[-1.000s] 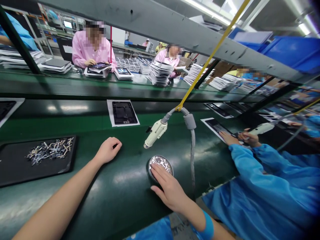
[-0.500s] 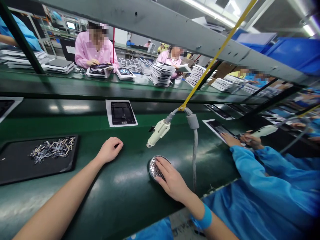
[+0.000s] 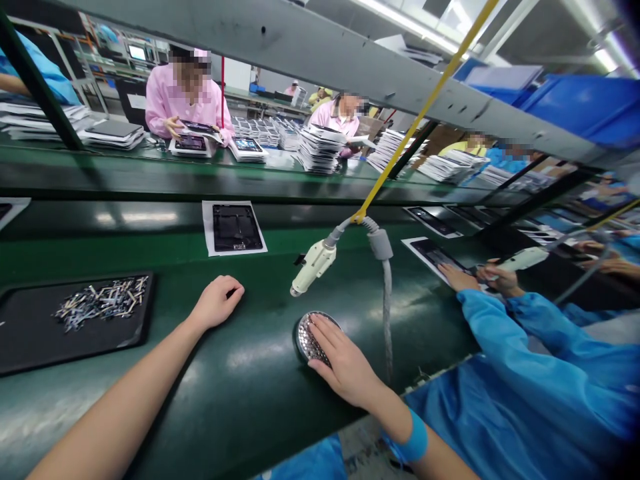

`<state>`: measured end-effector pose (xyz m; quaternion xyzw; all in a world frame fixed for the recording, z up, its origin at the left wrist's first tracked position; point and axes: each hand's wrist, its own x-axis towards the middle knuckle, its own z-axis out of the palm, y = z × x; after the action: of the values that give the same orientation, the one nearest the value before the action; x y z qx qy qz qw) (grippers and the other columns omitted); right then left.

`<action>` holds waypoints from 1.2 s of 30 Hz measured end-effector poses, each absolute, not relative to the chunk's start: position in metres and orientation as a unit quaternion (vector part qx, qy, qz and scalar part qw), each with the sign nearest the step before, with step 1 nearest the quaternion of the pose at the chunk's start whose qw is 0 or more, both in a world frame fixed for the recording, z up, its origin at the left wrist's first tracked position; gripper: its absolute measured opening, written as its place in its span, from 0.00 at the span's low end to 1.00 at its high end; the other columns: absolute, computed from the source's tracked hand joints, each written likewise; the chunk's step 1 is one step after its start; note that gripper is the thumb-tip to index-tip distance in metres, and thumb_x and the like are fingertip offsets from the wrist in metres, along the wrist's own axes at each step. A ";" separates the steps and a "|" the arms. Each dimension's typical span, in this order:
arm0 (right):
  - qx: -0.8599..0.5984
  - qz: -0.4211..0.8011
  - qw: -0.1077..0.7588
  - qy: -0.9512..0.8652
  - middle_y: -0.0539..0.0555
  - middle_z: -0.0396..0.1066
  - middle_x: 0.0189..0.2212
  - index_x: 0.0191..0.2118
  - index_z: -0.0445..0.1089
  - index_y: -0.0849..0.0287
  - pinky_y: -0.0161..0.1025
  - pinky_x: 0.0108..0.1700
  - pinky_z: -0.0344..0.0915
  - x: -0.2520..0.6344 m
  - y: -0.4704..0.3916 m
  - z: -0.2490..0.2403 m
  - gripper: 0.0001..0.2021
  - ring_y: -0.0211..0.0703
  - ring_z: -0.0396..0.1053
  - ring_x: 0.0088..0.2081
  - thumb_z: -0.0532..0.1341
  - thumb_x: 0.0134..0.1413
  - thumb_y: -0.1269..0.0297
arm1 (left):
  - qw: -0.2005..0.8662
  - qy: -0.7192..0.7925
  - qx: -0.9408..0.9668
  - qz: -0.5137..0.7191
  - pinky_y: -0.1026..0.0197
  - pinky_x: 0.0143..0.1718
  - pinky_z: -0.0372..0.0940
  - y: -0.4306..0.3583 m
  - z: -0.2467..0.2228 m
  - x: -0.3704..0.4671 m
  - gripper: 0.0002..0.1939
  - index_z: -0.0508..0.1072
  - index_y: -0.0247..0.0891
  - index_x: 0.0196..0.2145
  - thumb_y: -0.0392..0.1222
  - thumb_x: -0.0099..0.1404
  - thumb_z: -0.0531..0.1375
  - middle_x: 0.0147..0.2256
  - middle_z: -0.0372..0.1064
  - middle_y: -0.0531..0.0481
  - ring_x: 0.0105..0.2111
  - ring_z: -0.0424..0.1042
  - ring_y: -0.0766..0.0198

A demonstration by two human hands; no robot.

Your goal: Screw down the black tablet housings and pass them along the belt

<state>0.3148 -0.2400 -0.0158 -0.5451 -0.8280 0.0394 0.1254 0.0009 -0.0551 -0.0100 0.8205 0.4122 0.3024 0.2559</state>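
Note:
My right hand (image 3: 345, 363) lies with its fingers stretched out over a round, shiny metal dish (image 3: 306, 337) with a dimpled face; part of the dish is hidden beneath the fingers. On the green bench, my left hand (image 3: 219, 303) rests with its fingers curled in, and nothing shows in it. Just above and beyond the dish hangs a pale electric screwdriver (image 3: 315, 267), tip pointing down to the left, touched by neither hand. To the left, a black tray (image 3: 30, 333) carries a heap of small metal-and-black parts (image 3: 103, 303).
A tablet-like panel on white backing (image 3: 237, 228) lies on the belt beyond my hands. The screwdriver's grey cable (image 3: 387, 313) drops right of the dish. Close on the right, a co-worker's blue sleeves (image 3: 505, 333) reach over another panel (image 3: 433, 257). A grey beam (image 3: 320, 57) crosses overhead.
The panels on the belt have shifted slightly left. Across the bench, a pink-clad worker's hand has lifted a little. My hands keep their poses.

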 end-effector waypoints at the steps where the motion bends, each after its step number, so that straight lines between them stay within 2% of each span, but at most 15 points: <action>1: -0.551 0.033 0.120 -0.825 0.69 0.56 0.71 0.74 0.51 0.63 0.63 0.69 0.62 0.318 -0.242 -0.017 0.34 0.63 0.57 0.72 0.58 0.69 0.58 | 0.256 0.412 0.821 0.300 0.52 0.46 0.68 -0.055 -0.010 0.001 0.15 0.74 0.42 0.30 0.47 0.71 0.53 0.36 0.78 0.48 0.39 0.73 0.56; 4: -0.550 0.025 0.097 -0.829 0.71 0.53 0.72 0.75 0.49 0.65 0.63 0.69 0.62 0.321 -0.254 -0.019 0.36 0.65 0.54 0.73 0.58 0.69 0.56 | 0.257 0.410 0.823 0.299 0.52 0.46 0.68 -0.055 -0.009 0.002 0.16 0.74 0.42 0.30 0.47 0.71 0.53 0.36 0.78 0.47 0.39 0.73 0.56; 9: -0.518 0.049 0.070 -0.851 0.69 0.45 0.75 0.76 0.41 0.65 0.63 0.72 0.56 0.308 -0.258 -0.019 0.43 0.64 0.46 0.75 0.61 0.66 0.52 | 0.255 0.412 0.821 0.301 0.52 0.47 0.69 -0.055 -0.009 0.001 0.16 0.75 0.42 0.30 0.48 0.71 0.53 0.37 0.78 0.47 0.39 0.73 0.56; 15: -0.537 0.043 0.086 -0.838 0.68 0.48 0.74 0.76 0.42 0.62 0.63 0.71 0.57 0.311 -0.251 -0.018 0.40 0.62 0.50 0.74 0.60 0.68 0.54 | 0.255 0.410 0.822 0.301 0.52 0.47 0.69 -0.054 -0.011 0.001 0.16 0.75 0.42 0.30 0.48 0.71 0.53 0.37 0.78 0.47 0.40 0.74 0.56; 18: -0.514 0.070 0.081 -0.851 0.65 0.50 0.74 0.76 0.46 0.60 0.62 0.72 0.56 0.306 -0.250 -0.014 0.40 0.62 0.49 0.75 0.61 0.67 0.52 | 0.256 0.408 0.823 0.301 0.52 0.46 0.68 -0.054 -0.012 0.001 0.16 0.75 0.42 0.30 0.48 0.71 0.53 0.37 0.78 0.48 0.40 0.73 0.56; 21: -0.518 0.070 0.070 -0.850 0.66 0.52 0.73 0.74 0.51 0.62 0.65 0.72 0.54 0.299 -0.243 -0.010 0.37 0.63 0.50 0.74 0.60 0.67 0.51 | 0.257 0.412 0.820 0.303 0.52 0.46 0.68 -0.054 -0.013 0.000 0.15 0.75 0.42 0.31 0.48 0.71 0.53 0.37 0.78 0.48 0.40 0.73 0.56; 26: -0.553 0.040 0.090 -0.827 0.68 0.53 0.72 0.74 0.53 0.64 0.64 0.70 0.61 0.314 -0.239 -0.015 0.34 0.64 0.55 0.73 0.58 0.69 0.55 | 0.257 0.412 0.821 0.300 0.52 0.45 0.68 -0.054 -0.012 0.001 0.15 0.74 0.42 0.30 0.46 0.71 0.53 0.36 0.78 0.47 0.39 0.73 0.56; 32: -0.521 0.033 0.138 -0.842 0.64 0.53 0.73 0.75 0.49 0.59 0.58 0.69 0.64 0.316 -0.253 -0.032 0.35 0.60 0.55 0.73 0.59 0.68 0.57 | 0.243 0.412 0.827 0.295 0.52 0.47 0.69 -0.057 -0.017 0.000 0.14 0.76 0.41 0.33 0.45 0.72 0.54 0.37 0.78 0.48 0.40 0.74 0.56; 36: -0.511 -0.014 0.189 -0.839 0.64 0.59 0.71 0.75 0.47 0.59 0.59 0.67 0.66 0.303 -0.247 -0.046 0.36 0.60 0.58 0.72 0.59 0.69 0.57 | 0.181 0.457 0.834 0.250 0.54 0.51 0.69 -0.039 -0.013 -0.003 0.12 0.78 0.39 0.40 0.40 0.73 0.54 0.43 0.78 0.44 0.45 0.75 0.56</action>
<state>0.3031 -0.2467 -0.0461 -0.5108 -0.8386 -0.0137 0.1887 -0.0031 -0.0388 -0.0130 0.8343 0.4567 0.2499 0.1815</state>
